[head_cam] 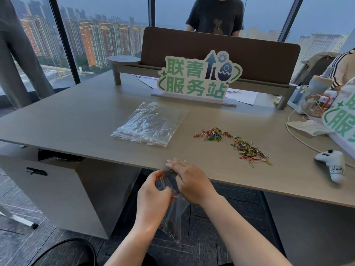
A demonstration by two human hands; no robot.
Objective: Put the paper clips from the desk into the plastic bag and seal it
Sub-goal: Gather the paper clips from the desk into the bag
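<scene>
Both my forearms are reaching up from the bottom of the view, and between them I am holding a small clear plastic bag [173, 214] that is hanging below the front edge of the pale wood-grain worktop [80, 121]. My left hand [153, 191] is pinching one side of the bag's mouth, its grip closed on the film; my right hand [189, 181] is closed on the other side near the top, with its fingertips [173, 162] resting on the worktop's lip. I judge I am holding it this way to part the mouth or to press the seal strip along it; which of the two I cannot tell.

A few clips seem to be lying at the bottom of the hanging bag, though the creased film is making them hard to count. Most of the small coloured wire paper clips [233, 144] are lying loose on the worktop to my right, in two scattered heaps, well apart from my hands. So the filling looks far from done.

A flat stack of spare clear bags [151, 123] is lying near the middle of the worktop, beside the clips. My hands are hiding the bag's mouth, so I cannot say whether its strip is open or pressed shut.
</scene>
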